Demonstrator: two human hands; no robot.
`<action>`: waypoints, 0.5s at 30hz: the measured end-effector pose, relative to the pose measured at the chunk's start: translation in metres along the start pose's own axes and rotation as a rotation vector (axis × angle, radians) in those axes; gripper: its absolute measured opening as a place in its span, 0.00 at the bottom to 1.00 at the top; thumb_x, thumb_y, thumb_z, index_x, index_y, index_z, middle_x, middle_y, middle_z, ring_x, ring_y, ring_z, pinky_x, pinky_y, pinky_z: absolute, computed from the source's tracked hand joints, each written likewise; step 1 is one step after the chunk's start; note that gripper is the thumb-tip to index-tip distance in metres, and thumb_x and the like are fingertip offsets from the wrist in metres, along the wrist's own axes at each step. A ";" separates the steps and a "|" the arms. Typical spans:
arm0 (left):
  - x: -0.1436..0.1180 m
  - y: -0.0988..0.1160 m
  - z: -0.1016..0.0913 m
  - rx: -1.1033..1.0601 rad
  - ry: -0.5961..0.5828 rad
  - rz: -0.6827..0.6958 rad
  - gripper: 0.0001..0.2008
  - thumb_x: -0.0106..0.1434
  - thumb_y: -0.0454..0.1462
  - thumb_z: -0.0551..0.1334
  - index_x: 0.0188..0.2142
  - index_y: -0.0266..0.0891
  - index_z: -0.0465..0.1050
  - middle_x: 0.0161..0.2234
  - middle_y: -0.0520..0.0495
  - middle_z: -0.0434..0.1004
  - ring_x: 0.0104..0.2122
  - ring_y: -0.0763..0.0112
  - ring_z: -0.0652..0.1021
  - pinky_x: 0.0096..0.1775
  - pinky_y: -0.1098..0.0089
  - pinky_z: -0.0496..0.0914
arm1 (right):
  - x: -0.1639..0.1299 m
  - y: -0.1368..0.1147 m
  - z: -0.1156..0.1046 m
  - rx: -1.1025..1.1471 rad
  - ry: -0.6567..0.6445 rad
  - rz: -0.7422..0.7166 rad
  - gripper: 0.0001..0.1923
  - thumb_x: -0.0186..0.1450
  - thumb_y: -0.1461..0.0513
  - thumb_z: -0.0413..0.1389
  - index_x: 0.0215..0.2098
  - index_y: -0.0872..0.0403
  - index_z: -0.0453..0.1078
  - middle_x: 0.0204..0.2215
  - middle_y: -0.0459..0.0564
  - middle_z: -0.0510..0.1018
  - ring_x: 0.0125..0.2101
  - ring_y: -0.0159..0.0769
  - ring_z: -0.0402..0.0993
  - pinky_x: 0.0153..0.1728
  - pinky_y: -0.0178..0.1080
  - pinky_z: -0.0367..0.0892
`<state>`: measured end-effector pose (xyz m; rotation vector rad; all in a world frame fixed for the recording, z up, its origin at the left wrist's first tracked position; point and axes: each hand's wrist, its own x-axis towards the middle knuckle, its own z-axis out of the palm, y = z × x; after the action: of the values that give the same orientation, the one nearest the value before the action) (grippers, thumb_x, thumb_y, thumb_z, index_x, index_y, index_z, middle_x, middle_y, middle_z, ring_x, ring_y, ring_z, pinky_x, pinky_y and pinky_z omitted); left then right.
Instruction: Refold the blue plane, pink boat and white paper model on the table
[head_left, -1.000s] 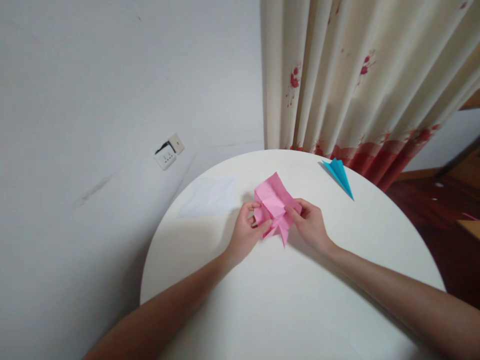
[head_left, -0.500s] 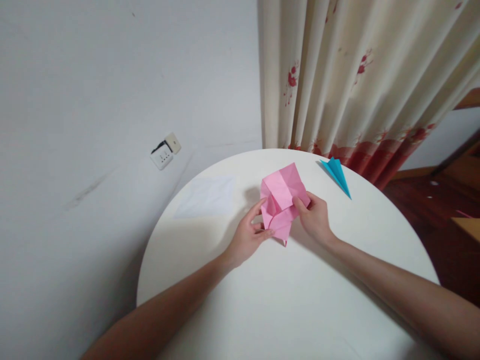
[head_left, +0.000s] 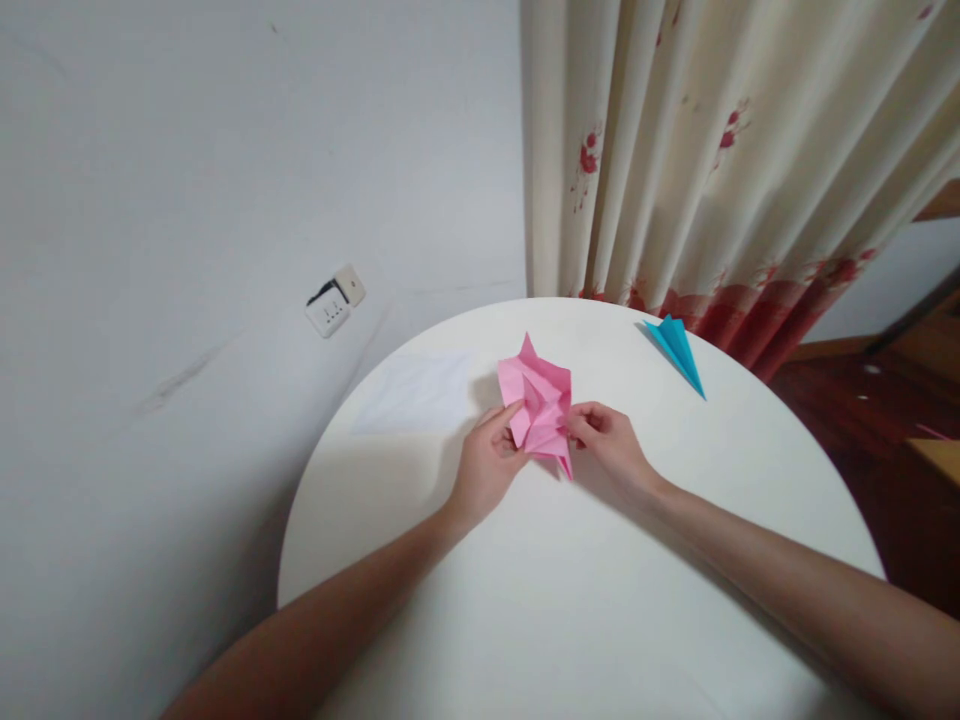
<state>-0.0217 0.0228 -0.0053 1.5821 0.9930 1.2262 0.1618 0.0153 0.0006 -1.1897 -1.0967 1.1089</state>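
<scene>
Pink paper (head_left: 546, 398) further left — underside unseen

It looks like a home: floral curtains (head_left: 697, 150), a wall socket (head_left: 328, 312), a round table (head_left: 600, 610).

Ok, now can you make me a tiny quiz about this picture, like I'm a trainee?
1. What colour is the paper in the left hand?
a) green
b) pink
c) yellow

2. True or false: the blue paper lies on the table.

3. Fill in: of the two hands, the ____ one is nearer the blue paper.

Key:
1. b, pink.
2. True; it lies near the far edge.
3. Right: the right hand.
</scene>
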 end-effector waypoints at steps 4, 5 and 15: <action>-0.002 0.004 0.000 0.240 -0.016 0.106 0.28 0.57 0.27 0.64 0.58 0.42 0.72 0.44 0.46 0.71 0.35 0.74 0.75 0.37 0.76 0.72 | -0.003 -0.002 0.004 -0.148 0.049 -0.053 0.13 0.57 0.54 0.60 0.21 0.54 0.69 0.20 0.47 0.72 0.22 0.33 0.64 0.25 0.37 0.60; -0.003 0.005 0.000 0.271 -0.019 0.118 0.29 0.57 0.26 0.63 0.58 0.43 0.71 0.44 0.47 0.71 0.35 0.75 0.74 0.37 0.76 0.71 | -0.003 -0.002 0.005 -0.152 0.057 -0.048 0.13 0.56 0.55 0.60 0.20 0.54 0.68 0.19 0.46 0.71 0.22 0.33 0.63 0.24 0.37 0.59; 0.002 0.001 -0.009 0.173 -0.083 0.033 0.31 0.57 0.32 0.68 0.61 0.43 0.69 0.50 0.43 0.74 0.43 0.67 0.77 0.45 0.69 0.72 | 0.011 -0.013 -0.014 -0.038 -0.049 0.140 0.12 0.54 0.56 0.55 0.19 0.54 0.65 0.14 0.43 0.64 0.16 0.29 0.57 0.18 0.35 0.50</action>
<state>-0.0305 0.0262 -0.0030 1.7752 1.0465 1.1109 0.1775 0.0235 0.0136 -1.2911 -1.0889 1.2343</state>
